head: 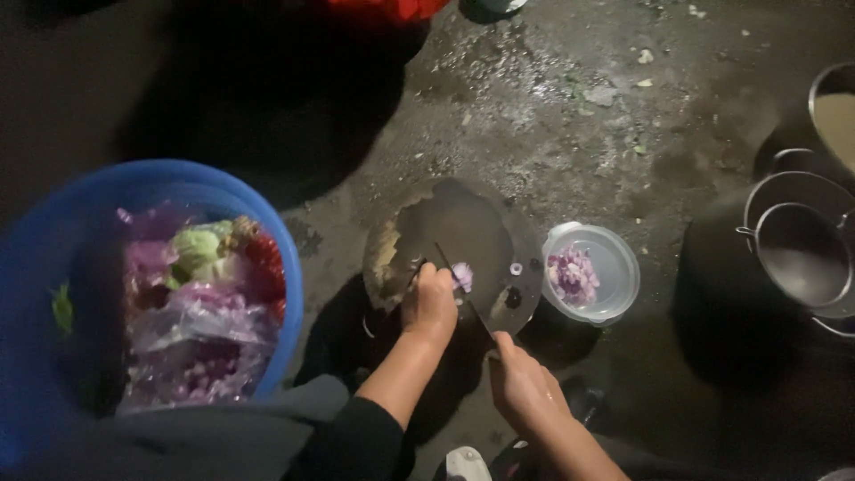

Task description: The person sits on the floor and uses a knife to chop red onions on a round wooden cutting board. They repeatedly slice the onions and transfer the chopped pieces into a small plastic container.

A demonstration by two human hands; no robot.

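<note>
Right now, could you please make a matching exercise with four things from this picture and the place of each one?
Things:
1. blue basin
2. clear bowl
3. knife
4. metal pots

Places:
A. far right edge
B. in the right hand, blade over the round board
C. left side, holding bagged vegetables
D. just right of the board, holding purple pieces

The left hand rests on the board.

Pairs: 1-C, 2-D, 3-B, 4-A
</note>
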